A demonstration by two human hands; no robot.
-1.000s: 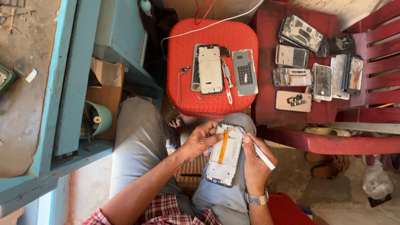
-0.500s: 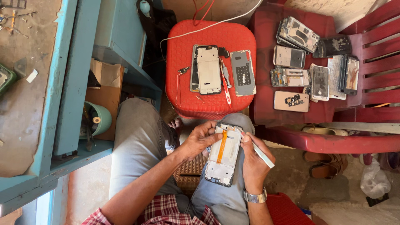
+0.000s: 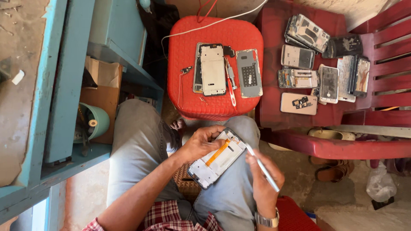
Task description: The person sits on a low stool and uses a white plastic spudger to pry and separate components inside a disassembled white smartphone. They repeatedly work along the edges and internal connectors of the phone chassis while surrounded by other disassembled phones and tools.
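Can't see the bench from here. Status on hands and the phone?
Left hand grips opened phone frame on lap. Right hand holds white tool, tip at frame's top corner. Nothing in the way; spare phones on red stool.

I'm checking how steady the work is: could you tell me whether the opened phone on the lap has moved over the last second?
No. The opened phone sits the same against the red stool.

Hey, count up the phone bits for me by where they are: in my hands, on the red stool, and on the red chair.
In the hands: 1, an opened phone frame with an orange strip, steadied by the left hand, while the right hand holds a white tool.
On the red stool: 2 large phone pieces.
On the red chair: about 9; overlaps blur it.
Total: about 12.
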